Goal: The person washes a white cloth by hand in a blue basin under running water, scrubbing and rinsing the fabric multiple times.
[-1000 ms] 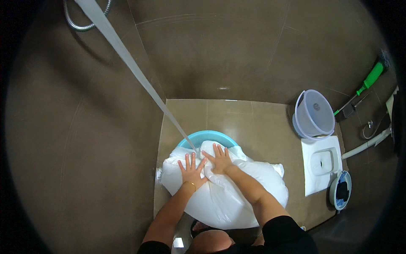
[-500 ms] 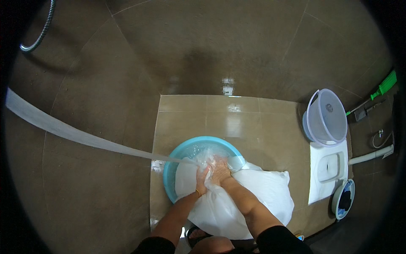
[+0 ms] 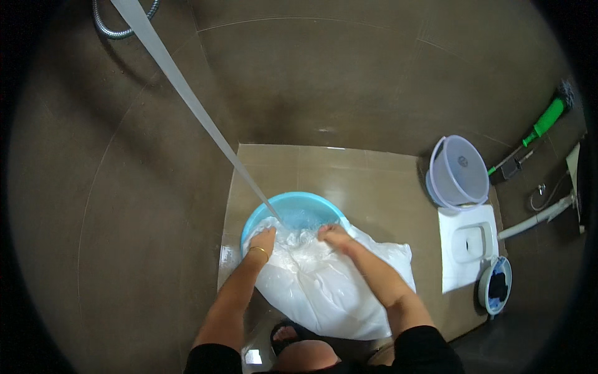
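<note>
A large wet white cloth (image 3: 336,293) lies partly in the blue tub (image 3: 299,194) and spills over its near and right rim. Parts of it bulge, and its right end has a corner. My left hand (image 3: 265,239) is closed on the cloth near the tub's left side. On the other side, my right hand (image 3: 334,235) has its fingers curled round the cloth's upper edge. Between my hands the fabric is stretched, wet and wrinkled. A stream of water (image 3: 205,118) falls from the upper left into the tub, landing by my left hand.
To the right stands a pale lavender bucket (image 3: 460,171) above a white squat toilet (image 3: 464,274). Below it sits a small basin (image 3: 498,305) with dark and blue cloth. A green-handled brush (image 3: 548,118) leans at the wall. A metal hose (image 3: 109,31) hangs upper left.
My hands, close together in the water before, have moved apart, each with the cloth's edge. The cloth is spread wider between them. The view has shifted, so the stream appears steeper.
</note>
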### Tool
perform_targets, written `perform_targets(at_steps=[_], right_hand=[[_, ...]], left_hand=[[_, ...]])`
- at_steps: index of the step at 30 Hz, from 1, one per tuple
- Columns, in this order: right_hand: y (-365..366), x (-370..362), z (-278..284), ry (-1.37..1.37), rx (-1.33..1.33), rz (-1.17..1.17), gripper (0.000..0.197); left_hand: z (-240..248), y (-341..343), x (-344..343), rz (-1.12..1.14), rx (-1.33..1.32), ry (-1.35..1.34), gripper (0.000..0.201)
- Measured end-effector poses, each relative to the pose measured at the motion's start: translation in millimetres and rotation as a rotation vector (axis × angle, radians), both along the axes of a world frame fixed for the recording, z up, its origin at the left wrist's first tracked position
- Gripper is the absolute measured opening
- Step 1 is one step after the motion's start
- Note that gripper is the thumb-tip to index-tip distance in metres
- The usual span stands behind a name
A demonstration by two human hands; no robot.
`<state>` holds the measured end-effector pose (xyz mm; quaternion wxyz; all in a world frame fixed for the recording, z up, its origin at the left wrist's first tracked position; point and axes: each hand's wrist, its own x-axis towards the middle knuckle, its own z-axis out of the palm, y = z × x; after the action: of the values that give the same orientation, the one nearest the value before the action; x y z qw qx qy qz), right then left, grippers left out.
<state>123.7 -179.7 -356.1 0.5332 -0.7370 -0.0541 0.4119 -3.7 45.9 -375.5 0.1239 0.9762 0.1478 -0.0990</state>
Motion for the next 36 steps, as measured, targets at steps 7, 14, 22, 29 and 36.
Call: perform_targets(at_steps=[7, 14, 22, 29, 36], right_hand=[[-70.2, 19.2, 152.1, -0.264, 0.212, 0.078, 0.018], [-76.0, 5.0, 272.0, -0.675, 0.148, 0.066, 0.029], [-37.8, -15.2, 215.3, -1.047, -0.034, 0.298, 0.044], [-28.0, -32.7, 168.0, -1.058, -0.065, 0.193, 0.057], [54.7, -37.1, 75.0, -1.242, -0.024, 0.386, 0.063]], left_hand=[[33.2, -25.2, -45.7, -0.358, 0.097, -0.148, 0.013], [166.3, -17.9, -63.8, -0.585, -0.071, -0.211, 0.014], [191.7, 59.7, -120.6, 0.201, -0.6, -0.515, 0.016], [130.0, 3.3, -131.2, 0.307, -0.319, -0.331, 0.061], [38.4, -35.5, -62.4, 0.245, 0.177, -0.209, 0.088]])
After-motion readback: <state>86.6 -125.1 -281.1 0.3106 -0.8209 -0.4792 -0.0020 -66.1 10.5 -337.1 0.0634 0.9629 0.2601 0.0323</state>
